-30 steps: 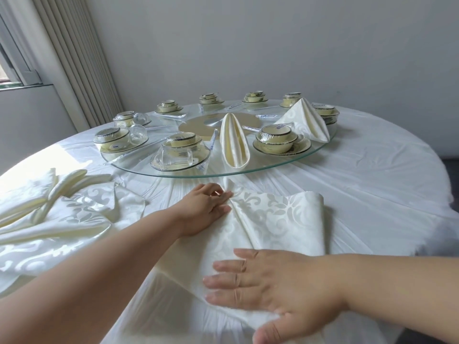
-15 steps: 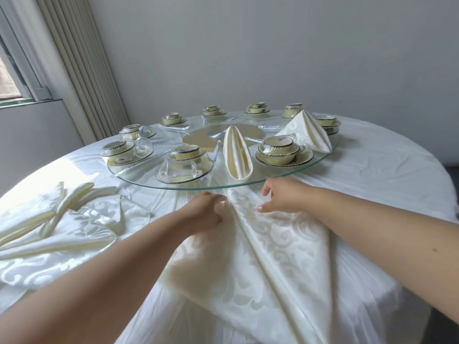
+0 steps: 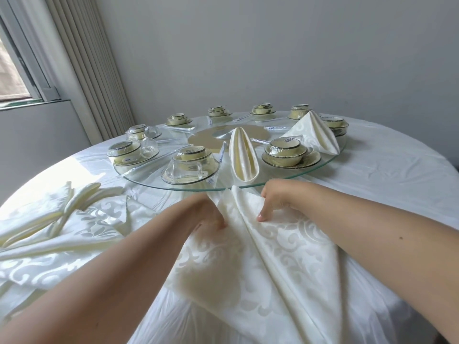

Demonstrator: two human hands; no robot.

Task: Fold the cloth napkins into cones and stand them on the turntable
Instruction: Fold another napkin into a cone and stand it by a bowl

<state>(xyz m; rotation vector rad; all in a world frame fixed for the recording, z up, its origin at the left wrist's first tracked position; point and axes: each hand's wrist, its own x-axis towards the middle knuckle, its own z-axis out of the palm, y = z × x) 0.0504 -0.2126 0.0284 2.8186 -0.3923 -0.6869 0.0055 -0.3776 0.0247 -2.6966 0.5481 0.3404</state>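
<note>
Two hands gather a damask napkin into pleats at the near edge of the glass turntable.

The napkin (image 3: 260, 256), draped over the bench (image 3: 385, 175) just before the turntable (image 3: 330, 158), looks soft, light and prone to slipping; left hand (image 3: 206, 212) and right hand (image 3: 278, 197) pinch its far corner, probably the surest hold. On the glass beyond, two folded cones (image 3: 243, 157) stand.

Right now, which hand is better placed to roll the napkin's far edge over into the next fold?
Right, probably. The right hand pinches the raised flap of the napkin at its far edge, free to lift. The left hand presses down at the crease, so it looks better suited to anchoring.
</note>
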